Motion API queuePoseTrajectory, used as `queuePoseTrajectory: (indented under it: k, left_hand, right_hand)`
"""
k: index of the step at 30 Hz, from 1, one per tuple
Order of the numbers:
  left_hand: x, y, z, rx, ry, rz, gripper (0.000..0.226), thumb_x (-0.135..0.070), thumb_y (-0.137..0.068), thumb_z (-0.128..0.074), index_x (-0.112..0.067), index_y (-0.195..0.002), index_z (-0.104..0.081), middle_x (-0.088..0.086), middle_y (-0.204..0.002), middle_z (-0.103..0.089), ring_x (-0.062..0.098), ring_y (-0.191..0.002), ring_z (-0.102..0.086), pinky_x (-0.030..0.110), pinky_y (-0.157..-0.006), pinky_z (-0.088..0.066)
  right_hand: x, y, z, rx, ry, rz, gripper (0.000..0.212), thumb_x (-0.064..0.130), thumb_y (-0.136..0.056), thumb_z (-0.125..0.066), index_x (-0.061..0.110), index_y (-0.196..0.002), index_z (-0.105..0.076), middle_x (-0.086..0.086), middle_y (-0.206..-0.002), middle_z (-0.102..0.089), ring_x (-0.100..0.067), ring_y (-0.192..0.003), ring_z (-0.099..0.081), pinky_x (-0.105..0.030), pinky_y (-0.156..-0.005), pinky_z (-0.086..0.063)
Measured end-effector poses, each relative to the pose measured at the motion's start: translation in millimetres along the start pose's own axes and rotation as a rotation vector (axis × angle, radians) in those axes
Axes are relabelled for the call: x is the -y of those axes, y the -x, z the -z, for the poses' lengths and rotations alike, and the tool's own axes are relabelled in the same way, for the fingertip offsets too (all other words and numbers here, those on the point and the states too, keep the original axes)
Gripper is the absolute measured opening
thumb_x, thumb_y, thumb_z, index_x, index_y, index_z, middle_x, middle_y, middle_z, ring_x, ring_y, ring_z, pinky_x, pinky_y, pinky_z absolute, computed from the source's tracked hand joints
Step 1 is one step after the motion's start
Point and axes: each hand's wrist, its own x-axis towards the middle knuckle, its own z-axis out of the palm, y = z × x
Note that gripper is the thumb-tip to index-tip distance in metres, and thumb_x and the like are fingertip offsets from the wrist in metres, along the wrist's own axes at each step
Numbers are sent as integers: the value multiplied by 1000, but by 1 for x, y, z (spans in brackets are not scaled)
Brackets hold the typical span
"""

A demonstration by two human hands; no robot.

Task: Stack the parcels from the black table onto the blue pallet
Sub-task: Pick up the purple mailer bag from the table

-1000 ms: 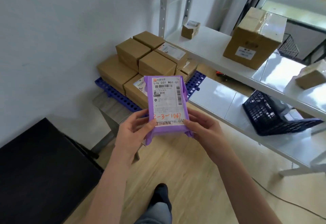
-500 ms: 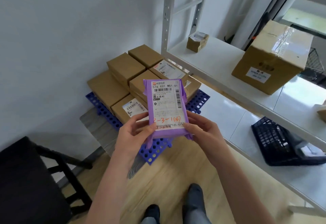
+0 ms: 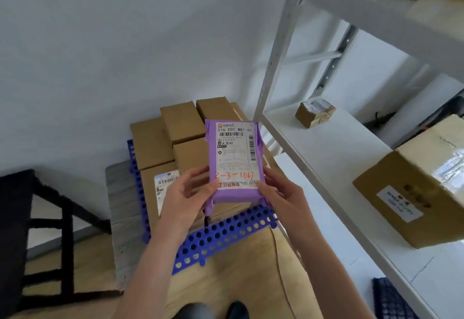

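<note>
Pinching purple plastic-wrapped parcel with left hand, right hand | over blue perforated pallet | risk: sliding off uneven brown cardboard boxes

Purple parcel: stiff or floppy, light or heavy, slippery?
Probably stiff: the purple parcel juts out flat though held only at its near end. Likely light: the left hand and right hand pinch it with fingertips. Its smooth wrap may be slippery.

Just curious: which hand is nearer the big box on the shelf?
Right: right hand is left of the big box; left hand farther left, beyond the purple parcel.
</note>
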Motion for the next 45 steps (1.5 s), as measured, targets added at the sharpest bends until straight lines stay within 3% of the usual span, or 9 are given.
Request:
queuePoseTrajectory:
  k: [5, 8, 13, 16, 19, 22, 29, 34, 45]
  left_hand:
    - [-3, -15, -28, -92, 3, -15, 42, -35, -65, -70, -31, -105, -61, -8, -95, -73, 8, -77, -71, 24, -58, -58]
    - [-8, -35, -35, -163, -36, -20, 34, -29, -74, -70, -34, -106, -58, -11, -95, -72, 8, -70, -68, 28, -60, -57]
    - [-13, -74, -31, -255, -88, -35, 33, -24, -85, -66, -29, -117, -59, -20, -87, -71, 2, -63, -64, 21, -57, -55]
    - [-15, -97, -25, -285, -142, -48, 38, -24, -86, -65, -23, -123, -57, -22, -89, -67, -4, -63, -65, 23, -58, -56]
    - [-14, -116, -17, -301, -183, -53, 35, -23, -87, -65, -22, -121, -58, -20, -91, -67, -5, -64, -65, 27, -58, -57]
    - [-11, -129, -7, -324, -179, -45, 34, -21, -86, -65, -22, -119, -58, -15, -96, -67, -7, -74, -66, 19, -56, -56]
    - [-1, -143, 13, -382, -164, -21, 31, -19, -87, -65, -23, -116, -57, -12, -100, -65, -7, -81, -66, 13, -56, -52]
    - [2, -145, 18, -441, -164, 1, 31, -19, -88, -64, -22, -118, -56, -7, -108, -64, 3, -96, -62, 18, -67, -54]
    - [8, -145, 14, -566, -207, 58, 32, -20, -87, -65, -25, -115, -52, -12, -103, -58, 2, -93, -56, 19, -73, -48]
  right_hand:
    - [5, -41, 24, 75, 26, 13, 35, 12, -93, -59, 28, -124, -60, 7, -107, -72, -3, -94, -69, -15, -67, -54]
    - [7, -69, 26, 132, 70, 34, 36, 12, -93, -59, 32, -123, -58, 17, -100, -72, 2, -94, -68, -13, -68, -54]
    - [10, -119, 15, 215, 121, 48, 35, 12, -95, -57, 42, -113, -57, 31, -90, -70, 8, -92, -66, -11, -68, -53]
    - [9, -146, 4, 212, 126, 36, 36, 11, -95, -57, 38, -120, -57, 25, -91, -71, 8, -90, -66, -12, -69, -53]
    - [9, -168, -7, 228, 153, 12, 37, 13, -96, -57, 33, -127, -57, 14, -105, -71, 3, -93, -67, -16, -71, -55]
    - [6, -183, -18, 244, 191, -5, 36, 14, -96, -57, 29, -128, -57, 5, -112, -69, -7, -99, -67, -24, -79, -58]
    - [-5, -203, -39, 295, 252, -41, 38, 17, -94, -60, 26, -130, -57, 7, -113, -68, -12, -104, -65, -36, -85, -58]
    - [-10, -212, -48, 336, 314, -16, 40, 17, -93, -63, 23, -132, -57, 9, -111, -68, -7, -101, -66, -30, -79, -60]
    - [-15, -223, -55, 426, 424, 9, 43, 20, -91, -65, 21, -134, -56, 5, -117, -67, -8, -106, -63, -35, -86, -58]
